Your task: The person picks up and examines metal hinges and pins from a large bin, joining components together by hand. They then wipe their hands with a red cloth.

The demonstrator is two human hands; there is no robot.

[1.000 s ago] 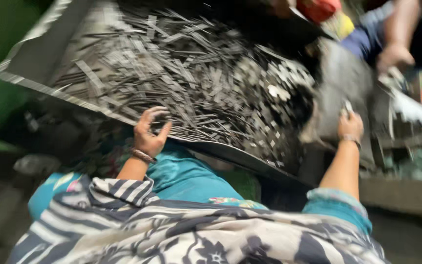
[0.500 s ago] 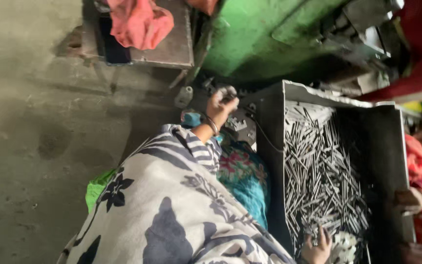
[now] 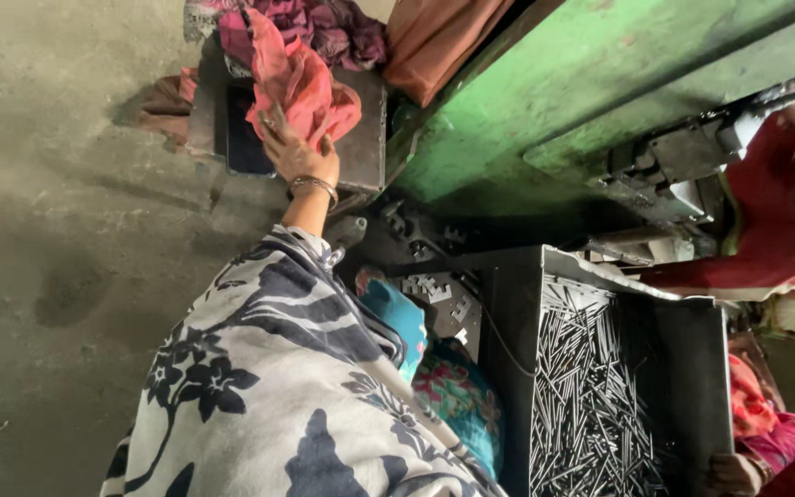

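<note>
Left hand (image 3: 298,158): extended forward, fingers closed into the lower edge of the pink cloth (image 3: 298,81), pinching a fold of it; bangle at the wrist.
Right hand (image 3: 731,473): at the lower right corner of the metal tray (image 3: 692,368); grip state cannot be told, fingers partly cut off at the frame edge.
Pink cloth: crumpled, draped over the dark metal box (image 3: 361,138) on the floor, among other rags, maroon and orange.
Handling, judged: soft, light, limp; no fixed shape; likely to snag on the box edge; best taken by a bunched fold, as gripped now, rather than by a loose corner.
Metal tray: dark, open, tilted, filled with thin bright metal strips (image 3: 591,405); well apart from the cloth.
Green machine frame (image 3: 545,101): slanting behind box and tray.
Concrete floor (image 3: 57,230): grey, stained, to the left.
Other person: red clothing (image 3: 775,230) at the right edge, beside the machine.
</note>
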